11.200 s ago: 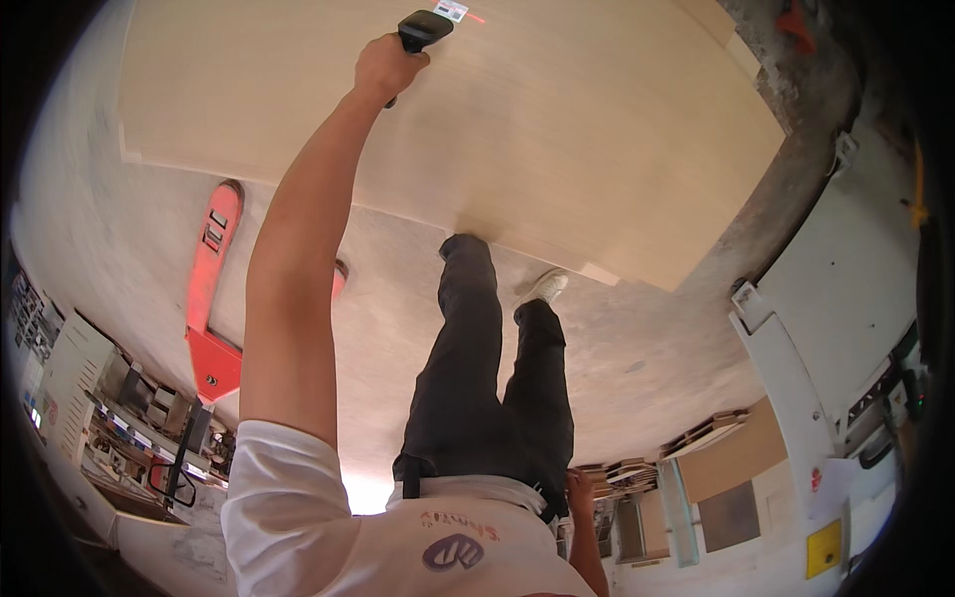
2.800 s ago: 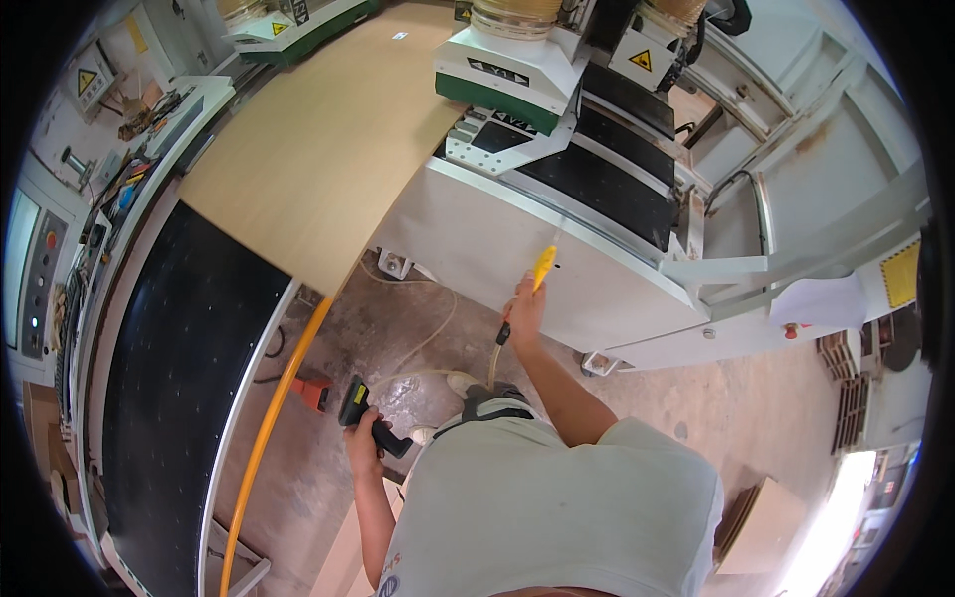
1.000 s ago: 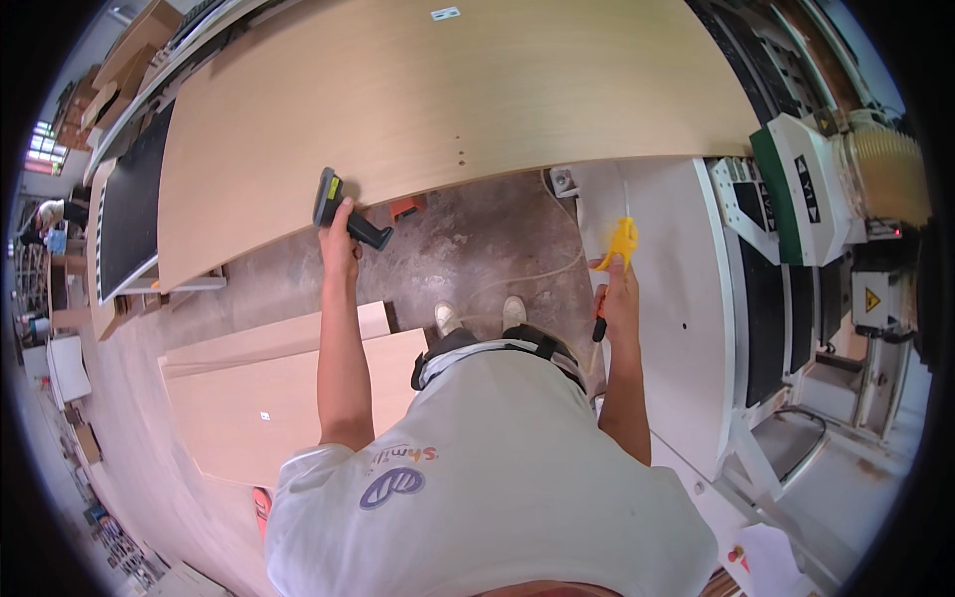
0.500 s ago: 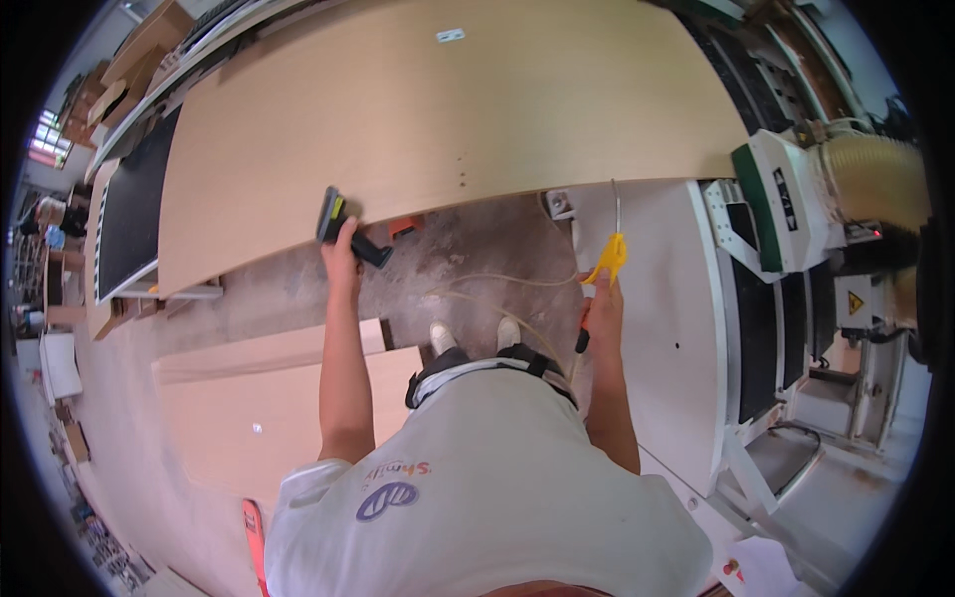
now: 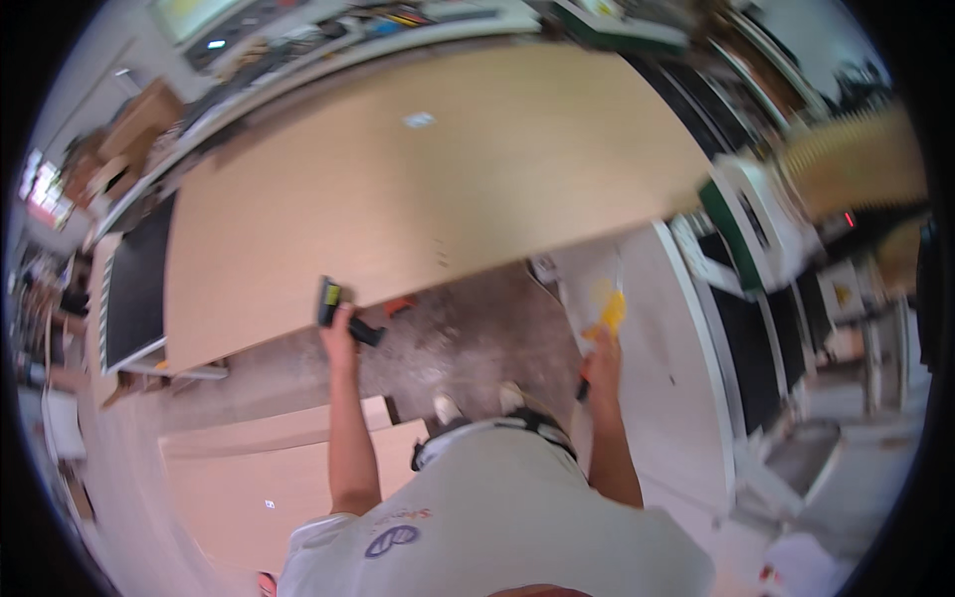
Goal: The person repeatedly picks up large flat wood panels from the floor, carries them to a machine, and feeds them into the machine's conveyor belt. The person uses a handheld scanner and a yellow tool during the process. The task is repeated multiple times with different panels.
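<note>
My left hand [image 5: 340, 333] is closed round a black handheld scanner [image 5: 329, 300] with a yellow-green patch. It is over the near edge of a large wood-coloured panel [image 5: 378, 199]. My right hand [image 5: 601, 350] grips a yellow air blow gun [image 5: 615, 310], whose thin metal nozzle points away from me past the panel's near edge. Motion blurs the gun and the fingers round it. A small white label [image 5: 419, 120] lies on the panel, and a short row of dark holes [image 5: 442, 253] shows near its front edge.
To the right stand a white and green machine head [image 5: 741, 224] with a ribbed duct [image 5: 846, 164] and a pale board [image 5: 652, 368]. Wood-coloured boards [image 5: 279, 468] lie low on the left. Something orange [image 5: 400, 304] shows beneath the panel, near the scanner.
The view has tipped upward, so panel and machine sit lower in the picture and more of the far background shows. Both hands keep their holds on the scanner and the blow gun.
</note>
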`<state>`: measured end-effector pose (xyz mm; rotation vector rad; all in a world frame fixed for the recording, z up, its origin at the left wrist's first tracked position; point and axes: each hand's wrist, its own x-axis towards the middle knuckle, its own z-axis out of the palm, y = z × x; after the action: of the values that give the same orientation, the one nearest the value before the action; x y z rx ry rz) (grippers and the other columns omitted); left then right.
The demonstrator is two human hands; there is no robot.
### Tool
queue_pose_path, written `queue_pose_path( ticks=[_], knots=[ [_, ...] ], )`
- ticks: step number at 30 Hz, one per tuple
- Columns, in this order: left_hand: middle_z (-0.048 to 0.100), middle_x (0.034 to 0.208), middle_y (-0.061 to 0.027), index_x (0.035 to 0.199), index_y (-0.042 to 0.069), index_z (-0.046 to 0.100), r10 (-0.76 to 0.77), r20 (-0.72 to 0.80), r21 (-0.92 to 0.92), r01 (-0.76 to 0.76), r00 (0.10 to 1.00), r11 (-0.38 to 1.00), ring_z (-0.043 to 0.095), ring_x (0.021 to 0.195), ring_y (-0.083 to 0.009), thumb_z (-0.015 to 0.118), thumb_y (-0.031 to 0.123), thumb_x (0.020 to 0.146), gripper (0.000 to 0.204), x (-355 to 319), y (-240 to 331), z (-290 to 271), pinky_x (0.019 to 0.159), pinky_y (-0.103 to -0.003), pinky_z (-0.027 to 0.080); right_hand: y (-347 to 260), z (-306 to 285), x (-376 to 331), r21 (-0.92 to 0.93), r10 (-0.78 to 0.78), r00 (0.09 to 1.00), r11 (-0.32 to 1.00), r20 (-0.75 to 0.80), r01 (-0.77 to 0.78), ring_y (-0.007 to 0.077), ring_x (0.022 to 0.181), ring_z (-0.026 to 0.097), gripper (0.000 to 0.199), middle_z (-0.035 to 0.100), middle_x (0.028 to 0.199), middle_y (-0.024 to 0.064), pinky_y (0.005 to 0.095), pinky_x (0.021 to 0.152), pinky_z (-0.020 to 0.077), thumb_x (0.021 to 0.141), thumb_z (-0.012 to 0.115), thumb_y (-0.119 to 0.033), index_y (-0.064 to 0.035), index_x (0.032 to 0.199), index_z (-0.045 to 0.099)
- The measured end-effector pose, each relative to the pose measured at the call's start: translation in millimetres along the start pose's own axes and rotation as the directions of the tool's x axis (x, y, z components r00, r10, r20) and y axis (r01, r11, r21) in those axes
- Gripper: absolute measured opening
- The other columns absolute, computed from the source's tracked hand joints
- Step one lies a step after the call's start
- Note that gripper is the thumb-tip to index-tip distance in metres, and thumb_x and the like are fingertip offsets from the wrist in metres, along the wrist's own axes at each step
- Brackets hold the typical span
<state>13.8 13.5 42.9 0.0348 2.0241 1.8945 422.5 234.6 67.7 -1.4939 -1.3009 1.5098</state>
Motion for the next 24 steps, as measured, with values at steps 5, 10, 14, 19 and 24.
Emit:
queue_pose_path(
  ticks=[5, 10, 14, 19, 24],
  knots=[
    [0.057, 0.061, 0.0007, 0.088, 0.004, 0.068, 0.007, 0.019, -0.112, -0.005, 1.000, 0.994, 0.045, 0.039, -0.0081, 0.074, 0.035, 0.084, 0.031, -4.2, 5.2, -2.8, 0.034, -0.025, 0.030, -37.2, 26.5, -34.1, 0.030, 0.026, 0.970, 0.999, 0.241, -0.035, 0.0074, 0.037, 0.039, 0.048, 0.053, 0.061, 0.0007, 0.0224, 0.036, 0.0307, 0.105, 0.038, -0.051, -0.0079, 0.103, 0.059],
    [0.057, 0.061, -0.0002, 0.088, 0.004, 0.067, -0.020, 0.008, -0.127, 0.021, 1.000, 0.992, 0.045, 0.038, -0.0084, 0.074, 0.035, 0.084, 0.032, -13.6, 12.7, -1.5, 0.033, -0.025, 0.030, -43.2, 41.1, -43.0, -0.146, 0.120, 0.837, 0.988, 0.533, -0.049, 0.0076, 0.037, 0.038, 0.048, 0.055, 0.064, 0.0006, 0.0229, 0.036, 0.0305, 0.105, 0.038, -0.051, -0.0083, 0.102, 0.060],
    [0.060, 0.063, -0.0014, 0.089, 0.004, 0.068, -0.013, 0.029, -0.137, 0.016, 0.999, 0.990, 0.046, 0.039, -0.0080, 0.074, 0.035, 0.085, 0.032, -16.6, 17.1, 0.2, 0.033, -0.024, 0.029, -39.7, 47.7, -46.6, -0.250, 0.149, 0.690, 0.967, 0.708, 0.048, 0.0094, 0.039, 0.043, 0.044, 0.045, 0.049, -0.0008, 0.0259, 0.040, 0.0346, 0.106, 0.037, -0.043, -0.0075, 0.106, 0.062],
    [0.067, 0.072, -0.0028, 0.095, 0.006, 0.068, -0.050, 0.100, -0.099, 0.060, 0.994, 0.993, 0.048, 0.041, -0.0067, 0.073, 0.036, 0.086, 0.032, -14.3, 11.9, -0.7, 0.032, -0.023, 0.029, -42.5, 58.7, -55.5, -0.243, 0.166, 0.509, 0.966, 0.844, 0.088, 0.0093, 0.039, 0.042, 0.041, 0.045, 0.049, -0.0005, 0.0262, 0.041, 0.0355, 0.108, 0.036, -0.039, -0.0072, 0.107, 0.062],
    [0.058, 0.064, 0.0017, 0.094, 0.006, 0.068, -0.052, 0.123, -0.098, 0.064, 0.991, 0.993, 0.045, 0.039, -0.0070, 0.073, 0.036, 0.086, 0.032, -16.6, 12.6, 4.8, 0.032, -0.023, 0.029, -58.4, 56.2, -61.4, -0.234, 0.187, 0.471, 0.971, 0.862, 0.042, 0.0088, 0.039, 0.042, 0.043, 0.045, 0.050, -0.0010, 0.0256, 0.040, 0.0337, 0.107, 0.036, -0.042, -0.0072, 0.108, 0.062]
  ],
)
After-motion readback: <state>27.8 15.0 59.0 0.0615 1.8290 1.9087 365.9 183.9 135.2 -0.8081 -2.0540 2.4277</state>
